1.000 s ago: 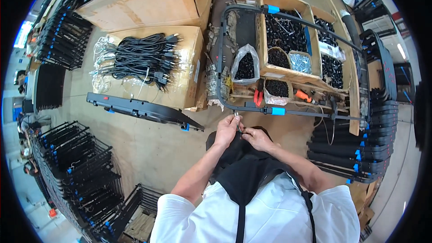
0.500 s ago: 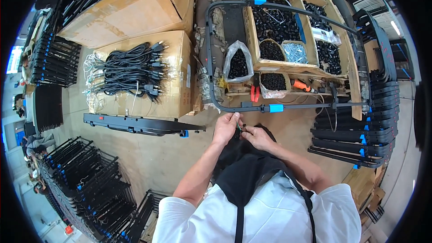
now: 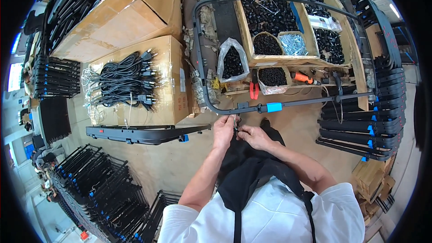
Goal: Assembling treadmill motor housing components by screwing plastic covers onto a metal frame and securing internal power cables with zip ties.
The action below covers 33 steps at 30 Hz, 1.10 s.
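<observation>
Both hands meet just below the near bar of a black tubular frame, which carries blue tape pieces. My left hand is closed, its fingertips pinched close under the bar by a small black bracket. Right beside it, my right hand is closed too, thumb and finger pressed together. Something small and dark sits between the fingertips, mostly hidden; its kind cannot be made out. The frame lies across a wooden parts box and a padded roll. Red-handled pliers lie just beyond the near bar.
Coiled black power cords lie on a cardboard box at left. Another black frame stands before it. An orange-handled tool lies near small black parts. Stacked frames stand at right, more at lower left.
The view has shifted slightly, so the surroundings sit differently. My hands stay together under the bar, the right now closer to the left; a green strand seen between them earlier no longer shows clearly.
</observation>
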### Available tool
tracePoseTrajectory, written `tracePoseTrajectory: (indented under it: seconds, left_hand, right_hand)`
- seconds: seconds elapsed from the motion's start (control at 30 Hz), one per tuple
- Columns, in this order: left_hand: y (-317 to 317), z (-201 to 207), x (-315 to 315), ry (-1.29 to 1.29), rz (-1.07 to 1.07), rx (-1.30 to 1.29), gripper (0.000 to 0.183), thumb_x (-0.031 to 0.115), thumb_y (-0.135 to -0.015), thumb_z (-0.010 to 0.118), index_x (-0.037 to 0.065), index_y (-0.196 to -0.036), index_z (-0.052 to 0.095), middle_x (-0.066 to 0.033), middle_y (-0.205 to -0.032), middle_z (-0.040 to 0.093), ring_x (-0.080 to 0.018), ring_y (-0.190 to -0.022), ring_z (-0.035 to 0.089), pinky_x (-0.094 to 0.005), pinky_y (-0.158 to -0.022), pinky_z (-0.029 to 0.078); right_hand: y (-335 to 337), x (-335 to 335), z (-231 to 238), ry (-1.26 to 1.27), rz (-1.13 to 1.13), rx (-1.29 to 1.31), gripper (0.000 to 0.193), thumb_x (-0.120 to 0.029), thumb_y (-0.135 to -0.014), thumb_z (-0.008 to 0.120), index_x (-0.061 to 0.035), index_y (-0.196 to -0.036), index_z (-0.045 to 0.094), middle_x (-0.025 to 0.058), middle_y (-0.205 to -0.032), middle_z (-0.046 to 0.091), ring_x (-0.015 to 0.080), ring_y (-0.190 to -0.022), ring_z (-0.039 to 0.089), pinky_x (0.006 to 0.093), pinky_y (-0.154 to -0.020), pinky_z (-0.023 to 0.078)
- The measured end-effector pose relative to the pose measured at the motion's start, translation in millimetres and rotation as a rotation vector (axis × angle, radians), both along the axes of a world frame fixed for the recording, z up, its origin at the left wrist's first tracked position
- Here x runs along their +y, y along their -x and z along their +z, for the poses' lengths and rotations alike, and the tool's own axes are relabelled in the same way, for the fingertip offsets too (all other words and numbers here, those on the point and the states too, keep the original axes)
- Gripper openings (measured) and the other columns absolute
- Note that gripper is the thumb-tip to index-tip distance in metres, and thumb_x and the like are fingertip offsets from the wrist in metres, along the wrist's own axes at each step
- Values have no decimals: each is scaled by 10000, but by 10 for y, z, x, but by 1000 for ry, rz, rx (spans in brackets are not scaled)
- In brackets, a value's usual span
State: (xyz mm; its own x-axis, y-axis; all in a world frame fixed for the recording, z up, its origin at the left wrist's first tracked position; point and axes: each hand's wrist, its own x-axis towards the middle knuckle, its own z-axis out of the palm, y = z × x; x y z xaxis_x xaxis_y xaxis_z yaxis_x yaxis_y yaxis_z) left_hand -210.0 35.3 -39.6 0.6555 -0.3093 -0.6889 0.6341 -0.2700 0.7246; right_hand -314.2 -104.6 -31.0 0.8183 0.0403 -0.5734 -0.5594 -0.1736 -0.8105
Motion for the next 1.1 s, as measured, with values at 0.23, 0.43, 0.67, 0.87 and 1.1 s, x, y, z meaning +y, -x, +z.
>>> tracePoseTrajectory:
  seconds: [0.23, 0.43, 0.67, 0.87, 1.1]
  left_hand:
    - [237, 110, 111, -22, 184, -280, 273, 202, -1091, 574, -19, -1233, 648, -78, -1079, 686, -172, -1038, 613, -337, -984, 475]
    - [517, -82, 560, -16, -197, -89, 379, 177, -1077, 475, -6, -1403, 540, -97, -1273, 641, -214, -1249, 566, -343, -1109, 413]
    - [589, -155, 553, 22, -481, -196, 403, 250, -1114, 494, 58, -1468, 511, -77, -1063, 705, -199, -1051, 684, -342, -968, 522]
    - [596, -422, 650, 203, -238, -94, 311, 284, -1148, 457, 38, -1125, 645, -6, -830, 558, -99, -761, 535, -278, -736, 496]
    - [517, -379, 649, 196, -271, -123, 301, 283, -1147, 462, 52, -1139, 655, 14, -855, 550, -93, -780, 525, -268, -736, 481]
  right_hand:
    - [-16, 13, -115, -175, -128, -35, 235, -209, -1075, 566, -2, -1117, 669, 75, -997, 765, 124, -895, 674, 322, -847, 551]
    - [-177, 30, -10, -67, -40, -95, 241, -208, -1089, 539, -4, -1111, 665, 76, -1013, 761, 146, -906, 678, 332, -856, 553]
    - [-132, -27, 241, -2, -103, 42, 291, -276, -1055, 586, -12, -1089, 705, 122, -1033, 763, 246, -971, 725, 378, -883, 561]
    - [-809, -351, 1162, 566, 77, -164, 315, -333, -989, 671, -29, -1000, 750, 189, -909, 714, 368, -893, 706, 453, -800, 551]
    - [-1480, -690, 282, 71, 249, 83, 367, -389, -974, 736, -64, -1127, 814, 75, -1058, 792, 167, -911, 693, 363, -895, 521]
